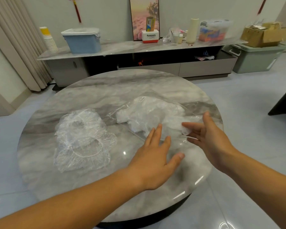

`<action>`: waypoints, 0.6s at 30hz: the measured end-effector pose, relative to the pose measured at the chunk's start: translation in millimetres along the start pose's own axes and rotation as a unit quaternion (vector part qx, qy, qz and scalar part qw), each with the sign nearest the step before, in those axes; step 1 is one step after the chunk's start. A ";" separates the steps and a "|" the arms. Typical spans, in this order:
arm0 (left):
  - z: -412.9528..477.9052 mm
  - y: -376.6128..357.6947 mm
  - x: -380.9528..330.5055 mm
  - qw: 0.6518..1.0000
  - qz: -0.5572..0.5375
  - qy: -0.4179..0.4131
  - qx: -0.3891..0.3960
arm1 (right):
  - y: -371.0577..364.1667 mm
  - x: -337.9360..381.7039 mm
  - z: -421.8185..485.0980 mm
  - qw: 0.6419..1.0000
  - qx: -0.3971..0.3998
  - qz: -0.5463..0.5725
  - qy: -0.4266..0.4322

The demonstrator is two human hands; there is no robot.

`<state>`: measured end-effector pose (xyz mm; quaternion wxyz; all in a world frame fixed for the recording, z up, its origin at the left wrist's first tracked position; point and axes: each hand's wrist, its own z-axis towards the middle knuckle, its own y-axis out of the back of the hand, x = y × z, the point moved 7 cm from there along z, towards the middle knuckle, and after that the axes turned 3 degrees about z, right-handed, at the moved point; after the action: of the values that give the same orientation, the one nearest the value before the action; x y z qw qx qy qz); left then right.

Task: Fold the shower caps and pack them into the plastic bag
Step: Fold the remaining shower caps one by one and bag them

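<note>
Plastic bag [155, 113] is lying on the table [106, 90], long axis running roughly 10 to 4 o'clock. Left hand [155, 159] is hovering open at its 6 o'clock, right hand [210, 138] open at 4. Loose shower caps [82, 139] are lying at its 9.

I record the table [106, 90] as grey-and-white marbled, with a black edge below. The loose caps [82, 139] are clear, with white elastic rims. The bag [155, 111] is clear and shows white within. Behind I note a blue bin [82, 42] topped in white, a pale green crate [256, 58], a brown box [262, 34], a beige curtain [23, 47] and a red tassel [78, 13].
</note>
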<state>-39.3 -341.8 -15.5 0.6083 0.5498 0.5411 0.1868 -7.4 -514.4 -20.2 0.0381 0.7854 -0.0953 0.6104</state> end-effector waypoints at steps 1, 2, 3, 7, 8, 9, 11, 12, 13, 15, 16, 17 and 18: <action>-1.1 -0.2 2.5 1.000 -0.003 0.009 -0.007 | -7.9 0.4 0.0 1.000 0.022 0.002 0.001; -2.4 -0.4 5.3 1.000 -0.015 0.016 -0.018 | -15.1 0.4 0.3 0.999 0.040 0.001 0.003; -3.8 0.3 7.5 0.999 -0.032 0.021 -0.030 | -21.5 0.6 0.6 0.998 0.055 -0.001 0.004; -7.2 4.4 18.7 0.996 -0.055 0.043 -0.051 | -46.4 -1.6 3.0 0.995 0.103 -0.012 0.002; -7.1 4.7 20.0 0.996 -0.052 0.049 -0.047 | -51.0 -1.6 3.2 0.994 0.112 -0.014 0.002; -7.1 5.3 20.8 0.996 -0.048 0.052 -0.045 | -55.3 -1.0 3.5 0.993 0.121 -0.015 0.004; -7.0 7.3 22.5 0.997 -0.034 0.052 -0.050 | -64.6 2.4 4.4 0.991 0.134 -0.012 0.011; -7.0 8.9 23.9 0.997 -0.029 0.052 -0.055 | -69.9 5.0 4.9 0.990 0.138 -0.011 0.015; -6.7 9.6 24.5 0.997 -0.029 0.051 -0.059 | -73.5 7.3 4.7 0.990 0.139 -0.012 0.019; -7.0 9.7 26.9 0.996 -0.040 0.047 -0.064 | -81.1 11.7 4.4 0.989 0.141 -0.020 0.028; -7.6 9.3 28.1 0.996 -0.046 0.041 -0.067 | -85.1 13.5 4.0 0.989 0.143 -0.023 0.031; -8.4 9.5 30.3 0.995 -0.055 0.036 -0.072 | -89.7 15.1 3.7 0.988 0.146 -0.025 0.033; -9.1 9.5 31.3 0.994 -0.066 0.030 -0.076 | -92.6 16.2 3.7 0.988 0.147 -0.026 0.032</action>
<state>-32.8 -308.7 -19.7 0.6429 0.4593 0.5784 0.2030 18.1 -426.1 -0.3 -0.0592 0.7648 0.0170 0.6413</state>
